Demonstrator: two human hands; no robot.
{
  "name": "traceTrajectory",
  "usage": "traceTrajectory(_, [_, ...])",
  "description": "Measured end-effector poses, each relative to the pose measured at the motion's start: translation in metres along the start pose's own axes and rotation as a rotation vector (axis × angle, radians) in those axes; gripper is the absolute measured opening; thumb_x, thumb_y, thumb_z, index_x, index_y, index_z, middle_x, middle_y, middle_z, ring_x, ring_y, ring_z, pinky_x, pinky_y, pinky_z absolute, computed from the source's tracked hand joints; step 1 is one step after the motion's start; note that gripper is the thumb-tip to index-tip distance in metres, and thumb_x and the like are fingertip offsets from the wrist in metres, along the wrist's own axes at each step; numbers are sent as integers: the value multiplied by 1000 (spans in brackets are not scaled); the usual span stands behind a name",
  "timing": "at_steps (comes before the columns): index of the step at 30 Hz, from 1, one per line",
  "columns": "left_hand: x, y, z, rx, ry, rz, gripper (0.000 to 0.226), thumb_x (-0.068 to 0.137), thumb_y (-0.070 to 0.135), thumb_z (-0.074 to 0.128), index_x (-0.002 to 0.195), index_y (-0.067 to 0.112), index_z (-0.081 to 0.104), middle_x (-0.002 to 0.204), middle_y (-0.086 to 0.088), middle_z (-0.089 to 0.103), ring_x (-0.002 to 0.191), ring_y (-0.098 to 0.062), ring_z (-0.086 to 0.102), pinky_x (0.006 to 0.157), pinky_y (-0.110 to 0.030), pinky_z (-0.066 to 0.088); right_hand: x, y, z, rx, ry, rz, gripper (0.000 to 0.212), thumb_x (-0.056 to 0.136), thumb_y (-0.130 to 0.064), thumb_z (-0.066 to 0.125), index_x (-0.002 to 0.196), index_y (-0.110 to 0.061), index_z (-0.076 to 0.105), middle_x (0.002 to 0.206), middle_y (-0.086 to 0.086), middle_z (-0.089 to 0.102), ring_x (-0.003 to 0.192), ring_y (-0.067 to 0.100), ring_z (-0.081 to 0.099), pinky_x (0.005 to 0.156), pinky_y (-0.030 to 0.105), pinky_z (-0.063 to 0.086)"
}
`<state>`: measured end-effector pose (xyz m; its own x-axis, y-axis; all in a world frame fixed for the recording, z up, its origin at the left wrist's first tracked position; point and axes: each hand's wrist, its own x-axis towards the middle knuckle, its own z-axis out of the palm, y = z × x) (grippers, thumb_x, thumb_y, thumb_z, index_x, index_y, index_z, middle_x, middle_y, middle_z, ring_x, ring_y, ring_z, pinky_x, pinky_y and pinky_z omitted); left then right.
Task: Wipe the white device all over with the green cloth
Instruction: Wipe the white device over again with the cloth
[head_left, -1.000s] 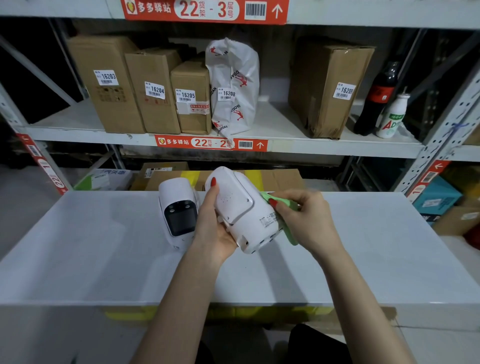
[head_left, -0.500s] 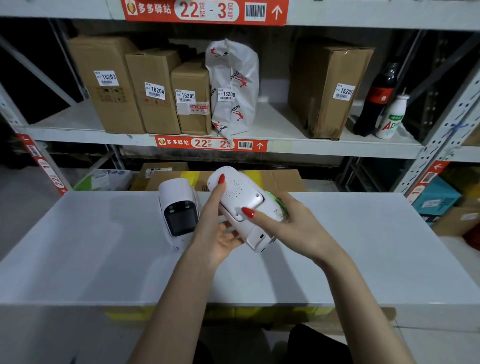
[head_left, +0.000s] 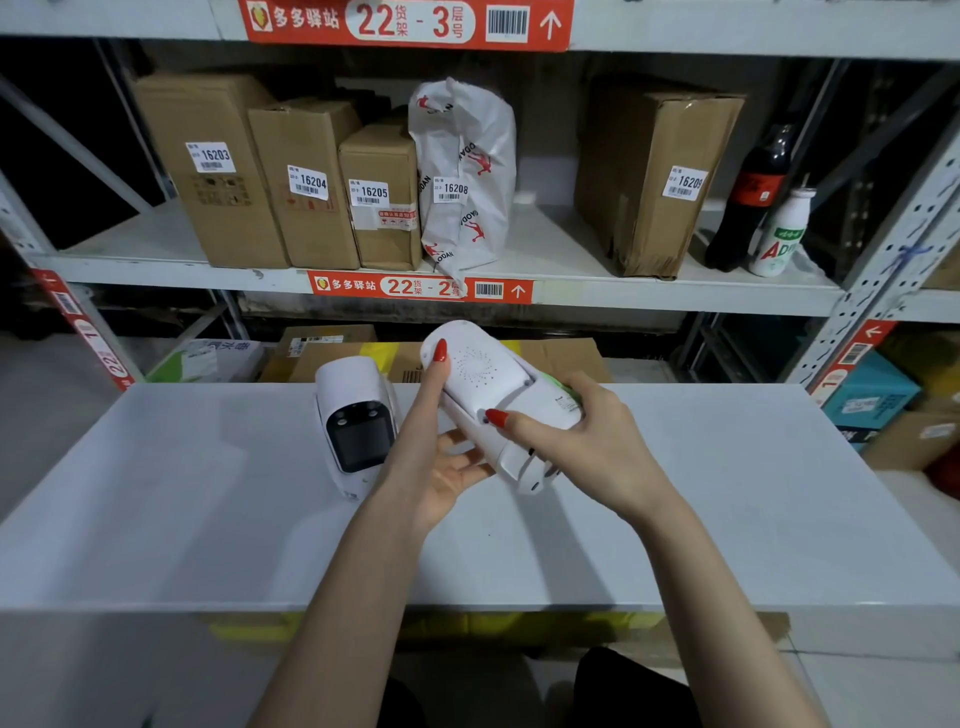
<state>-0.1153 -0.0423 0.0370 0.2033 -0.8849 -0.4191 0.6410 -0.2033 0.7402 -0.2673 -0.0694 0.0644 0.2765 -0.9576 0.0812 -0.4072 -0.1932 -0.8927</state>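
Hands meet over the pale grey tabletop (head_left: 208, 519), and between them we see the white plastic device with a rounded body and a ring of small speaker holes (head_left: 483, 395), held tilted above the surface with its rounded end toward the shelves. Our view shows the left hand (head_left: 436, 457) cradling it from below, palm up, with the thumb lying along its left edge. The right hand (head_left: 587, 441) grips its right side, thumb across the top, and presses the green cloth (head_left: 563, 389) against the far flank; only a thin green strip of the cloth shows between fingers and casing. Just to the left a second white device with a dark screen (head_left: 356, 426) rests on the tabletop. Behind, we see brown cardboard boxes with numbered labels (head_left: 306, 182) on a metal shelf (head_left: 571, 249).
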Motion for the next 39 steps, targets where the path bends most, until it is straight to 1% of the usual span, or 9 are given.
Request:
traceTrajectory(6, [3,-2,0,126,-94,60,80,70,58,72,140,32,46,128,-10,66,107,-34,69,85,-49,59,2,0,-1,23,31,25,44,65,-51,78,88,-19,59,85,-7,63,79,12,62,58,24,44])
traceTrajectory(12, [5,-3,0,162,-124,134,67,78,51,71,139,37,47,128,-7,67,107,-33,69,88,-53,57,1,1,0,15,14,35,44,70,-49,78,92,-17,57,88,-4,63,82,14,62,57,25,45])
traceTrajectory(20, [2,-1,3,111,19,276,63,79,48,70,136,33,48,121,-3,69,104,-29,70,87,-56,56,-2,-4,-3,5,-81,-63,24,87,-47,61,83,-24,58,78,-8,60,69,5,55,57,15,40])
traceTrajectory(23, [0,2,3,130,34,324,51,84,44,67,132,35,50,115,5,70,99,-21,69,87,-52,57,2,1,-2,-80,-11,-123,40,101,-32,40,70,-7,48,69,7,52,72,23,47,67,32,36])
traceTrajectory(25, [0,3,2,170,36,368,43,86,40,68,126,37,52,108,9,72,99,-19,69,84,-48,59,4,5,0,-135,48,-159,38,99,-13,38,61,-12,37,62,1,43,72,22,40,64,31,30])
traceTrajectory(28, [1,3,2,225,50,421,34,88,32,70,113,46,52,90,21,72,99,-16,68,79,-42,60,6,9,0,-173,104,-211,36,96,-2,42,68,-21,55,69,-7,49,81,17,43,62,25,30])
traceTrajectory(31, [2,1,2,283,72,469,45,86,34,72,120,48,46,110,18,65,107,-16,63,79,-39,59,6,7,0,-127,169,-276,22,94,-6,52,110,-13,66,98,-2,64,92,13,55,72,16,40])
traceTrajectory(36, [1,-1,4,349,117,544,64,67,52,83,120,57,46,137,3,56,121,-21,58,89,-48,57,1,-2,-1,-35,177,-391,16,88,-6,62,100,-16,67,95,-5,67,88,13,62,74,26,50])
traceTrajectory(39, [2,-2,5,360,117,560,60,57,59,82,104,73,48,140,5,54,125,-23,56,90,-50,57,-2,-5,1,-101,163,-417,17,84,-6,67,93,-20,72,88,-12,59,82,6,58,69,11,41])
